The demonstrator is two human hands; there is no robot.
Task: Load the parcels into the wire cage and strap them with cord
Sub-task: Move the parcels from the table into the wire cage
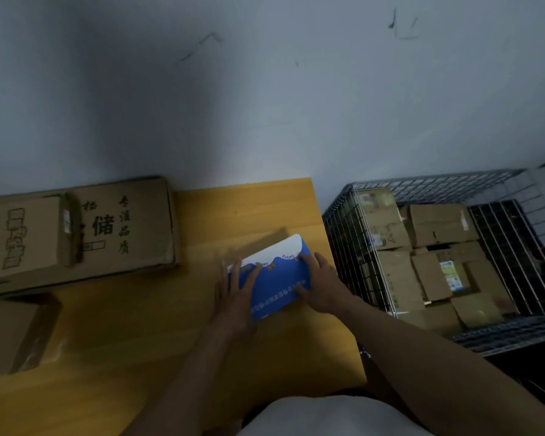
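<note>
In the head view, a blue and white box [274, 278] lies flat on the yellow table [139, 341], centre-right in the frame and near the table's right edge. The left hand [236, 294] presses its left side with straight fingers, and the right hand [320, 284] lies spread against its right end, so the box is squeezed between two palms. It looks like light, stiff printed card, probably smooth enough to slip, so a thumb on top or fingers underneath would be safer. The wire cage [353, 221] stands just right of the table, lower, already packed with brown parcels [441, 225]. Open room shows at its right side. Its rim must be cleared.
</note>
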